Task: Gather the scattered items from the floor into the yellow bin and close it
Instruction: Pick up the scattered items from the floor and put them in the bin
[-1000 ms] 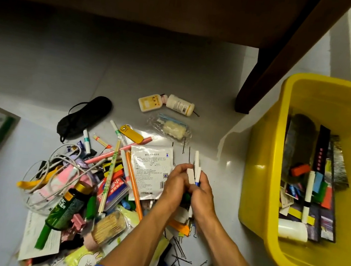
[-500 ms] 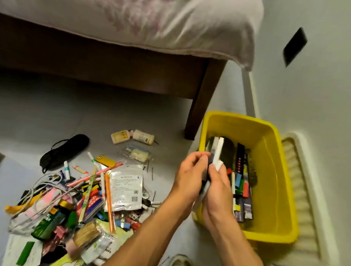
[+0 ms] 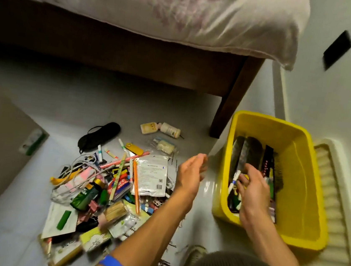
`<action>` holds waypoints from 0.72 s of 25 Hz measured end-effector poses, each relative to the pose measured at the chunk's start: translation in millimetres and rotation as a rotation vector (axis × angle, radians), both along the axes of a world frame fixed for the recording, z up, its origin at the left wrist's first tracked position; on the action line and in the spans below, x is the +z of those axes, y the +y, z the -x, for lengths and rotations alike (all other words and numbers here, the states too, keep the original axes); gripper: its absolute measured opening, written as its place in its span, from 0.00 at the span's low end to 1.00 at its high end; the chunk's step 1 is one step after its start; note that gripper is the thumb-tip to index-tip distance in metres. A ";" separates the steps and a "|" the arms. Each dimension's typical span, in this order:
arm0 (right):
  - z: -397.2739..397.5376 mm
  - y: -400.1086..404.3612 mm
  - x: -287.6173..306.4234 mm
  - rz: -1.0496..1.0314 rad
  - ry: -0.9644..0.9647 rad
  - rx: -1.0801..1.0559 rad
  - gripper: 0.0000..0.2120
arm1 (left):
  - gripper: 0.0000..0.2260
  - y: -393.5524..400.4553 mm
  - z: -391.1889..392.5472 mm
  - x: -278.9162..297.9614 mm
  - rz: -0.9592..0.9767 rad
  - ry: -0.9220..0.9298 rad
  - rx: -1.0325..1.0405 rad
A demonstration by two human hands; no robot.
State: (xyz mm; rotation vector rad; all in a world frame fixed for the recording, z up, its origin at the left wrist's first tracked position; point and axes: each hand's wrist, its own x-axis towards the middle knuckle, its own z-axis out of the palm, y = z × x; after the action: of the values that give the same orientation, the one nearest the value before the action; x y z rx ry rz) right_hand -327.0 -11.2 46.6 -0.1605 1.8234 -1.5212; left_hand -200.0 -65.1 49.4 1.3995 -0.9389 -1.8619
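Yellow bin [image 3: 305, 215]: plastic, lid off, on the floor [image 3: 29, 214] beside the bed leg [image 3: 232, 108]; flat packets inside.
Right hand [image 3: 253, 192]: over the bin's near end, grip curled around a white pen [image 3: 234, 181].
Left hand [image 3: 190, 175]: just left of the bin, grip relaxed, holding nothing.
Pile [image 3: 107, 186]: well left of the bin, uncollected.
Risk: pen may bounce out if dropped near the rim.
Writing: pouch [image 3: 152, 174] print too small to read.

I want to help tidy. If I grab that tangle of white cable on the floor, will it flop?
The tangle of white cable is thin and looped, so it will probably flop and dangle. Its loops lie among neighbouring clutter and may drag some along.
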 end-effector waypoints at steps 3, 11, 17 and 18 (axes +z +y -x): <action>-57.7 -24.9 -15.6 0.043 0.179 0.207 0.10 | 0.07 -10.1 -51.8 -39.6 -0.022 -0.170 0.133; -132.6 -69.9 -149.5 -0.476 0.188 0.780 0.21 | 0.24 -53.5 -172.5 -143.0 0.355 -1.128 -0.101; -142.2 -96.7 -183.2 -0.491 0.098 0.748 0.21 | 0.54 -121.3 -190.3 -175.7 0.185 -1.215 -0.633; -144.6 -96.2 -185.0 -0.482 0.087 0.746 0.20 | 0.54 -122.7 -186.8 -177.7 0.161 -1.182 -0.656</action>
State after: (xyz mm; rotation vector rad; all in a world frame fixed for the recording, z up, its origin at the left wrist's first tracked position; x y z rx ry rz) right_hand -182.4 -107.4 -138.4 -0.5987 1.8421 -0.5550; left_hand -13.2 -187.8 -128.3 2.2816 -2.2572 -1.1154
